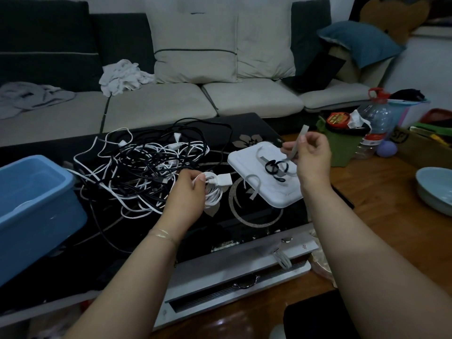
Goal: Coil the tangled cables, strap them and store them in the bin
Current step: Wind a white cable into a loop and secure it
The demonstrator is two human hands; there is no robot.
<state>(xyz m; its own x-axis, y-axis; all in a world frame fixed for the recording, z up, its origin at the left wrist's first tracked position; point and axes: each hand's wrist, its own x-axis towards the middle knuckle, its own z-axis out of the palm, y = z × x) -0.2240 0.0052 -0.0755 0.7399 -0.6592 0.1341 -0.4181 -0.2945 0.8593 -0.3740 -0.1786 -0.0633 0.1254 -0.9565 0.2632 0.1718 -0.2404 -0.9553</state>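
Note:
A tangle of black and white cables (149, 165) lies on the dark glass table (244, 223). My left hand (187, 192) grips a coiled white cable (214, 189) with its white plug sticking out to the right. My right hand (311, 155) is raised above a white tray (281, 194) and pinches a grey strap (299, 143) that stands upright between its fingers. On the tray lie more grey straps and black straps (275, 168). The blue bin (34, 209) stands at the left edge of the table.
A grey sofa (171, 104) with cushions and crumpled white cloth runs behind the table. To the right are a plastic bottle (374, 123), a red-lidded jar, a cardboard box and a pale bowl (437, 189) on the wooden floor. A drawer front sits below the table's near edge.

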